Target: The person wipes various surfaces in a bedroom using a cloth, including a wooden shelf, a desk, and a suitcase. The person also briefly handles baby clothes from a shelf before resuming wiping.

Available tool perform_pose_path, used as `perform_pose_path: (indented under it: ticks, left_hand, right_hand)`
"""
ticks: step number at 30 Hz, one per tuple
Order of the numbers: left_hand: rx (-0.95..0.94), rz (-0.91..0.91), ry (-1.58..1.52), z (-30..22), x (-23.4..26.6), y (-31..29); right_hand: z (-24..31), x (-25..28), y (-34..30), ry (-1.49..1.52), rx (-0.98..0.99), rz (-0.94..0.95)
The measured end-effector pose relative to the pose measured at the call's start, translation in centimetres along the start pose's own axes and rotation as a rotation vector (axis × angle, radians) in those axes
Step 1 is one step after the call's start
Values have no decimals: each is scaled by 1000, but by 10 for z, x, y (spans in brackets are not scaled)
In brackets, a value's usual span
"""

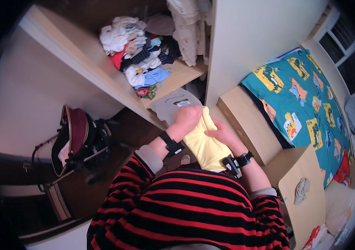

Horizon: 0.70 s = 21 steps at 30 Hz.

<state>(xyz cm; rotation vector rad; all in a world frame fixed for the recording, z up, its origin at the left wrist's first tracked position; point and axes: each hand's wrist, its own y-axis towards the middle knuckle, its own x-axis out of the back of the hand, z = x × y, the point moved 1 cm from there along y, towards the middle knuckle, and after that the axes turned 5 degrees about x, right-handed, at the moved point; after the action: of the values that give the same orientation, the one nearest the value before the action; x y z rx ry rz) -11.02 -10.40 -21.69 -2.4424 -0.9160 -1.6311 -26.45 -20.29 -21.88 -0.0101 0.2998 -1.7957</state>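
Note:
A pale yellow garment [209, 152] hangs folded between my hands, close in front of my striped top; its exact kind does not show. My left hand [188, 118] is closed in a fist on its upper left edge. Along the right side, my right hand [222, 134] grips it, with the thumb lying over the cloth and the other fingers hidden behind. Just beyond my left fist lies a flat grey piece [170, 105] with a small dark and white patch, partly covered by that hand.
Ahead, a wooden wardrobe shelf [181, 77] bears a heap of clothes [142, 54], with light garments [186, 31] hanging beside it. A maroon stroller [75, 133] stands at left. To the right are a bed with a teal patterned cover [300, 106] and a wooden desk-like panel [292, 183].

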Motion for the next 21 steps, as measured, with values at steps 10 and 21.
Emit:
perform_pose_path:
  ticks: [10,21]
  left_hand:
    - [-210,126,-21,-25,-48,-61]
    - [44,-6,80,-16,-107,-91]
  right_hand:
    - [-71,14,4,-109,-306,-42]
    - [-136,41,-87,832,-207,-416]
